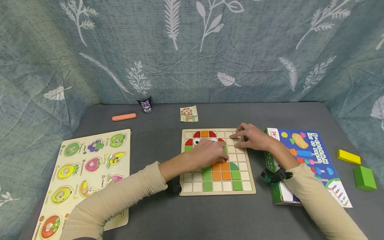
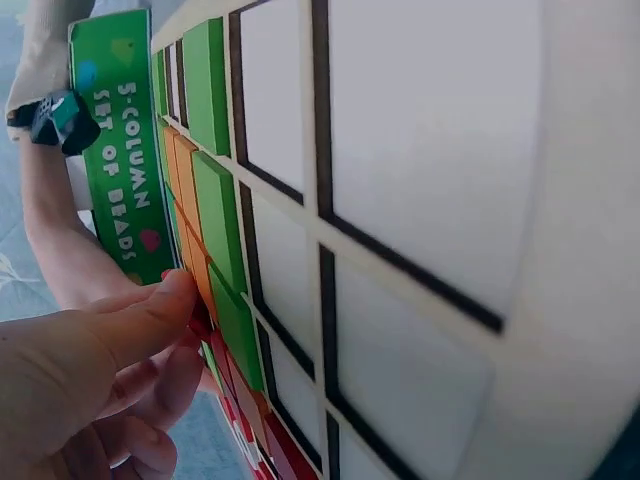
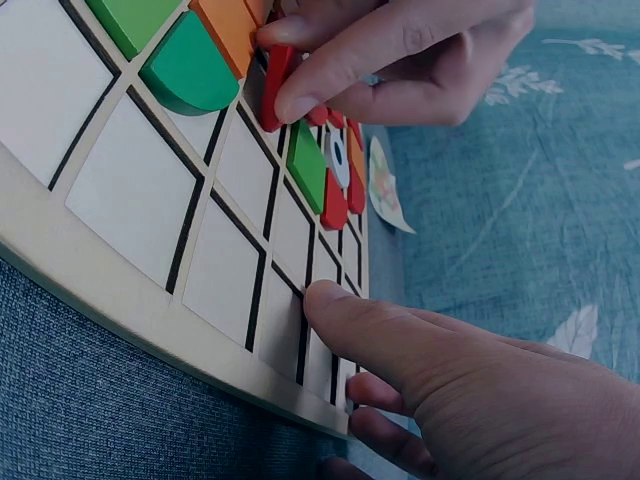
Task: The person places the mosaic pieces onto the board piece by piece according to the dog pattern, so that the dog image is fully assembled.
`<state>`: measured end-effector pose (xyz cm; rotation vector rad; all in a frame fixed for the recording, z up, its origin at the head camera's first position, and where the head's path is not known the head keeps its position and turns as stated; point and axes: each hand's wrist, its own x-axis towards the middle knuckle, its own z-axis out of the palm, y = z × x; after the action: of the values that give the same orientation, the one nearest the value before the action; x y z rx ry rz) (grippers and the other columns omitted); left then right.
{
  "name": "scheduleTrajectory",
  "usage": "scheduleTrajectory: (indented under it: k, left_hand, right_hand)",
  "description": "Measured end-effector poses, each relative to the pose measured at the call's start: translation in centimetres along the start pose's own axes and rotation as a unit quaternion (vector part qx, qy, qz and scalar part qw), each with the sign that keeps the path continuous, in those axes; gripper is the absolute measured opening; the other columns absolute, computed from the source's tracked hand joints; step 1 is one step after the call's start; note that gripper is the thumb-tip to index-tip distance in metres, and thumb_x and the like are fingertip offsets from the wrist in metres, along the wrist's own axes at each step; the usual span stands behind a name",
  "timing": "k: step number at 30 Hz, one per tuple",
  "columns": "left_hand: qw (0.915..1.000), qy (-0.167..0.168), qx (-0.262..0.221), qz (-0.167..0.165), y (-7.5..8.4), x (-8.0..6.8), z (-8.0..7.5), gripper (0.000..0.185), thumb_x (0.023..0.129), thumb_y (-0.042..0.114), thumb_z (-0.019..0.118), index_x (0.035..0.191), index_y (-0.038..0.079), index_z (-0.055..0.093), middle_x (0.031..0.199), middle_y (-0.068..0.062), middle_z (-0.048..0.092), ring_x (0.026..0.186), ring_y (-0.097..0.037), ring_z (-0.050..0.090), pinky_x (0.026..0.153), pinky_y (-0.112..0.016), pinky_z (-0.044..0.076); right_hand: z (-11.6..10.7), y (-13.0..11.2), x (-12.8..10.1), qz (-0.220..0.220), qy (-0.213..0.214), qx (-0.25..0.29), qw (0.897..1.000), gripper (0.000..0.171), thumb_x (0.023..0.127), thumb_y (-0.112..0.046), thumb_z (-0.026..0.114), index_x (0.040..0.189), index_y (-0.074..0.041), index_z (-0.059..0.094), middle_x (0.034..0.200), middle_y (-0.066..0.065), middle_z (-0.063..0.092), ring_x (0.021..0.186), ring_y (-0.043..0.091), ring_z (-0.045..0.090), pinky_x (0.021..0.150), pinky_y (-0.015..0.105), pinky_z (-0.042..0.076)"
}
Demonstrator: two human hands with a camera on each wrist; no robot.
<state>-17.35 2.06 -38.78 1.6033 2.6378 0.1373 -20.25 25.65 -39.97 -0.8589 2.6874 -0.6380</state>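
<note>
A wooden grid board [image 1: 217, 193] lies on the table, partly filled with red, orange, green and eye-patterned tiles. My left hand [image 1: 208, 154] reaches over its middle, covering several cells. Between thumb and fingertips it pinches a red tile [image 3: 278, 92], held on edge over a cell beside an orange tile [image 3: 228, 32]. A green quarter-round tile [image 3: 192, 68] sits close by. At the board's upper right, my right hand [image 1: 253, 136] rests its extended thumb and fingers on the grid and rim, holding no tile.
A small pattern card [image 1: 189, 114] lies behind the board. On the left is a fruit puzzle board [image 1: 126, 186], with an orange stick [image 1: 124, 117] and a small figurine [image 1: 146, 106] behind. A bead-set box [image 1: 303, 153], yellow block [image 1: 349, 157] and green block [image 1: 364, 178] stand right.
</note>
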Motion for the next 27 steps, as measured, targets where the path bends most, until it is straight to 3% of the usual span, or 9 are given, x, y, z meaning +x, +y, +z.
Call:
scheduleTrajectory:
  k: [7,10,20,27]
  left_hand:
    - [0.9926,-0.036,-0.108,-0.04,-0.7,0.4,0.1,0.017,0.088,0.03,0.069,0.103,0.028,0.077,0.095,0.006,0.067,0.084,-0.008,0.065,0.055,-0.018,0.041]
    - [0.9909,-0.046,-0.117,-0.048,-0.8,0.4,0.1,0.02,0.088,0.029,0.069,0.107,0.028,0.076,0.099,0.006,0.068,0.088,-0.008,0.066,0.057,-0.018,0.042]
    - [0.9876,-0.028,-0.142,-0.061,-0.7,1.0,0.3,0.016,0.087,0.031,0.071,0.1,0.025,0.078,0.096,0.006,0.071,0.078,-0.006,0.062,0.047,-0.016,0.036]
    - [0.9833,-0.018,-0.16,-0.085,-0.7,1.2,0.5,0.009,0.084,0.031,0.075,0.089,0.024,0.077,0.092,0.009,0.071,0.075,-0.005,0.06,0.052,-0.021,0.041]
  right_hand:
    - [0.0,0.0,0.0,-0.003,0.0,0.001,1.0,0.037,0.089,-0.017,0.07,0.124,-0.007,0.067,0.114,0.017,0.055,0.091,0.024,0.045,0.075,0.035,0.035]
    - [0.0,-0.1,0.0,-0.001,-0.003,0.002,1.0,0.037,0.089,-0.018,0.07,0.124,-0.007,0.067,0.115,0.017,0.055,0.09,0.023,0.045,0.074,0.034,0.035]
    - [0.0,0.1,-0.1,0.002,-0.003,0.002,1.0,0.037,0.089,-0.019,0.069,0.124,-0.007,0.067,0.115,0.017,0.055,0.09,0.023,0.044,0.074,0.034,0.034]
    - [0.1,0.2,0.0,0.0,-0.004,-0.003,1.0,0.037,0.089,-0.018,0.069,0.125,-0.008,0.066,0.116,0.018,0.055,0.09,0.023,0.044,0.074,0.034,0.034]
